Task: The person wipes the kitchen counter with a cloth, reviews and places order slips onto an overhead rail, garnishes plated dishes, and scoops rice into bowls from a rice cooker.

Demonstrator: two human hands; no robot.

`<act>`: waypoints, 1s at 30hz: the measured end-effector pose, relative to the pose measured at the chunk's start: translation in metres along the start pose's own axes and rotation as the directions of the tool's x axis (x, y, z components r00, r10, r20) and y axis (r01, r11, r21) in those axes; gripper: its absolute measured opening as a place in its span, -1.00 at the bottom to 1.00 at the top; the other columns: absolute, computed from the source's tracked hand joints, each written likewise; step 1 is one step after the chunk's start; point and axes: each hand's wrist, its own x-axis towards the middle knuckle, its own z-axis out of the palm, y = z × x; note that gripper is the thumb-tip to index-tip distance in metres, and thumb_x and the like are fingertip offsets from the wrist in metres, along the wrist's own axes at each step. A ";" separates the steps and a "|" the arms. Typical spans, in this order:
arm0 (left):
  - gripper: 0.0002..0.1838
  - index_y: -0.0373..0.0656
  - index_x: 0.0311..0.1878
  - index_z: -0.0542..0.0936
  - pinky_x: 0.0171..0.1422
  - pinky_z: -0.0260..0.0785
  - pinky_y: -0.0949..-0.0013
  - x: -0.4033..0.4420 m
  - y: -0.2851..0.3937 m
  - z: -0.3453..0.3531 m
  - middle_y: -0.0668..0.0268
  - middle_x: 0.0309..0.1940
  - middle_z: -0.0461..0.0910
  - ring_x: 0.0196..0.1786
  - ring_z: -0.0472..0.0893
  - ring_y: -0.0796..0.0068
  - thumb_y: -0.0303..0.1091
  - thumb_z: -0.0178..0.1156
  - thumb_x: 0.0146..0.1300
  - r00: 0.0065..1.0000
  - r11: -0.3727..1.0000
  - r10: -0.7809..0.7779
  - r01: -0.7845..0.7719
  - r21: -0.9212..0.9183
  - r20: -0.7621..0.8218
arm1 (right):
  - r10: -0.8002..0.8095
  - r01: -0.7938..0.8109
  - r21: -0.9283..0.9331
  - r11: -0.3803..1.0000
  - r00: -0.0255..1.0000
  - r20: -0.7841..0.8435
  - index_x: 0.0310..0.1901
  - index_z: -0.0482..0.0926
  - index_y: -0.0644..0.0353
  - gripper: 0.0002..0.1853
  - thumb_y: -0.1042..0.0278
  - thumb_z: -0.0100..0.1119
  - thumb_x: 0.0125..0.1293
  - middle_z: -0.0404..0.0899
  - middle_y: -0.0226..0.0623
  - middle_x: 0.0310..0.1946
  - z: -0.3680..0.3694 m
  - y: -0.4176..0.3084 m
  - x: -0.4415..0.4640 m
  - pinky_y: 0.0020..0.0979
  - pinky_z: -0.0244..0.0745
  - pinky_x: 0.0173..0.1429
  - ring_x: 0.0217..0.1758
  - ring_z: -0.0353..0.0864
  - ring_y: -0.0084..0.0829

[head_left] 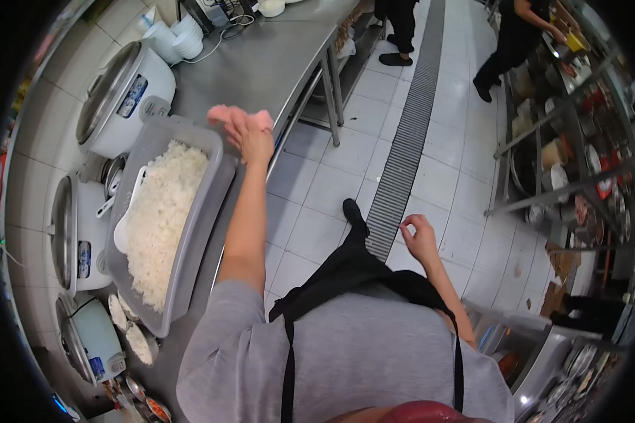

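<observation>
My left hand (252,137) is closed on a pink cloth (240,116) above the edge of the steel table (264,53). Close beside that hand stands a grey plastic tub (183,282) holding a heap of cooked white rice (166,218). A white rice paddle (128,215) lies along the tub's inner left side, partly under the rice. Away from the table, my right hand (420,241) hangs over the floor. Its fingers are loosely curled with a gap at the thumb, and nothing shows in them.
Rice cookers (123,99) line the wall behind the tub. White bowls (173,42) are stacked at the table's far end. A drain grate (409,127) runs along the tiled floor. Two other people stand farther off, one beside a loaded shelf rack (578,158) at the right.
</observation>
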 end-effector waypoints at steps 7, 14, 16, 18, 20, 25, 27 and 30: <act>-0.66 -0.25 -0.50 0.55 -0.38 0.30 0.19 0.086 0.057 0.123 0.06 -0.64 0.50 -0.50 0.53 0.26 -0.15 -0.03 0.08 0.922 0.763 -0.091 0.307 -0.568 0.377 | -0.050 0.068 -0.045 0.997 0.948 0.315 -0.32 0.48 0.21 -0.83 0.41 0.19 0.04 0.48 -0.11 -0.33 0.042 0.017 0.169 -0.29 0.41 -0.16 -0.26 0.48 -0.16; -0.45 -0.13 0.11 0.32 0.24 0.14 0.20 0.075 0.206 0.056 0.12 0.16 0.23 0.21 0.26 0.19 -0.56 0.04 -0.07 0.894 0.282 0.327 0.216 -0.935 0.305 | -0.065 -0.243 0.952 0.188 0.964 0.259 0.04 0.32 0.28 -0.57 0.09 -0.23 0.33 0.35 -0.17 -0.01 0.069 -0.024 0.377 -0.42 0.39 0.01 -0.04 0.42 -0.39; -0.45 -0.09 0.11 0.34 0.25 0.11 0.16 0.114 0.161 0.036 0.14 0.17 0.23 0.22 0.26 0.19 -0.55 0.05 -0.07 0.849 0.347 0.402 0.206 -0.915 0.344 | -0.116 -0.156 0.913 0.376 0.970 0.213 0.04 0.32 0.31 -0.58 0.12 -0.22 0.33 0.32 -0.17 0.03 0.077 -0.047 0.430 -0.38 0.36 0.05 0.00 0.39 -0.37; -0.53 -0.08 0.05 0.41 0.26 0.08 0.07 0.126 0.114 0.017 0.17 0.13 0.29 0.21 0.27 0.14 -0.50 0.07 -0.04 0.810 0.590 0.438 0.068 -0.805 0.390 | -0.202 -0.096 0.865 0.492 0.954 0.221 0.11 0.24 0.29 -0.47 0.05 -0.11 0.26 0.41 -0.05 -0.10 0.073 -0.107 0.468 -0.33 0.43 -0.06 -0.02 0.43 -0.22; -0.63 -0.10 -0.06 0.49 0.25 0.10 0.05 0.135 0.078 -0.001 0.22 0.07 0.36 0.17 0.30 0.14 -0.45 0.10 -0.02 0.895 0.866 0.269 -0.063 -0.496 0.357 | -0.406 0.233 0.456 0.859 0.852 0.330 0.09 0.29 0.32 -0.43 -0.02 -0.06 0.21 0.25 -0.01 0.07 0.096 -0.123 0.520 -0.15 0.21 0.09 0.14 0.21 -0.07; -0.61 -0.10 -0.07 0.50 0.03 0.23 0.17 0.150 0.030 -0.071 0.22 -0.08 0.40 -0.03 0.38 0.24 -0.41 0.19 -0.08 0.945 0.936 -0.327 0.323 0.142 0.003 | -0.492 0.678 -0.263 0.687 0.699 0.518 0.21 0.14 0.26 -0.21 -0.15 0.05 0.07 -0.21 0.16 0.30 0.224 -0.119 0.571 0.34 -0.14 0.14 0.32 -0.24 0.25; -0.64 -0.15 -0.08 0.49 -0.02 0.22 0.14 0.151 0.026 -0.088 0.17 -0.15 0.43 -0.12 0.40 0.14 -0.37 0.17 -0.02 0.799 0.691 -0.579 0.587 0.422 -0.163 | -0.624 0.800 -0.197 0.567 0.573 0.531 0.20 0.15 0.27 -0.27 -0.07 0.02 0.10 -0.17 0.18 0.28 0.266 -0.143 0.607 0.30 -0.10 0.15 0.32 -0.20 0.22; -0.65 -0.13 -0.05 0.48 -0.09 0.28 0.19 0.127 0.016 -0.085 0.18 -0.23 0.45 -0.18 0.44 0.16 -0.26 0.15 0.07 0.647 0.340 -0.714 0.655 0.675 -0.268 | -0.779 0.916 -0.076 0.393 0.376 0.502 0.16 0.17 0.30 -0.39 0.08 -0.04 0.15 -0.09 0.21 0.25 0.340 -0.179 0.631 0.22 -0.04 0.17 0.31 -0.13 0.17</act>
